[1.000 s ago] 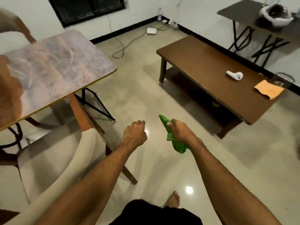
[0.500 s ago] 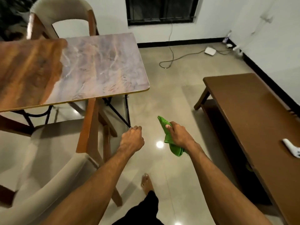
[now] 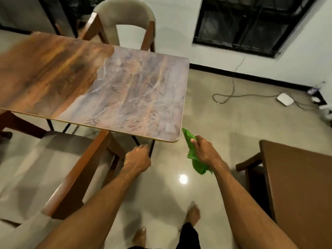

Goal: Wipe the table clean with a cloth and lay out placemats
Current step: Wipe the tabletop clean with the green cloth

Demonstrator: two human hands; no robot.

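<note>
Closer now, glossy wood-grain table [image 3: 111,90]; right hand [image 3: 203,151] fingers pinch crumpled green cloth [image 3: 194,155], left hand [image 3: 137,158] fisted.

Glossy beige tile floor [image 3: 224,123], white walls [image 3: 305,56], dark barred window [image 3: 251,22] far right, padded chair [image 3: 124,18] far, brown coffee table [image 3: 301,186] right, cable [image 3: 231,94] on floor.
</note>
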